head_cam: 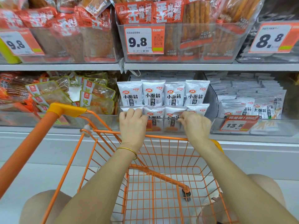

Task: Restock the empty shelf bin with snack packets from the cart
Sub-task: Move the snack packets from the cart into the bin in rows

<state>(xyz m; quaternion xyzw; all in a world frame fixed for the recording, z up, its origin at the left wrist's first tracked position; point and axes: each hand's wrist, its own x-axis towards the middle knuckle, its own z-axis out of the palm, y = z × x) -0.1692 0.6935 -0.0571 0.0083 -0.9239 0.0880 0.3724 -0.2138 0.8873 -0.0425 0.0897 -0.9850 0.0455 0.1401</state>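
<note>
White snack packets point(163, 94) with black characters stand upright in two rows inside a clear shelf bin point(212, 101) on the lower shelf. My left hand point(131, 120) curls its fingers over the top of the front row's leftmost packet. My right hand point(195, 122) pinches the top edge of a front-row packet point(174, 118) further right. Both hands reach over the orange wire cart point(161, 183), whose basket shows no packets; a crumpled wrapper lies at its lower right.
The cart's orange handle point(64, 109) juts up at the left. Neighbouring clear bins hold brown snack packs point(90, 96) on the left and more white packets point(252, 101) on the right. The upper shelf point(64, 67) carries red packets and price tags. White floor lies below.
</note>
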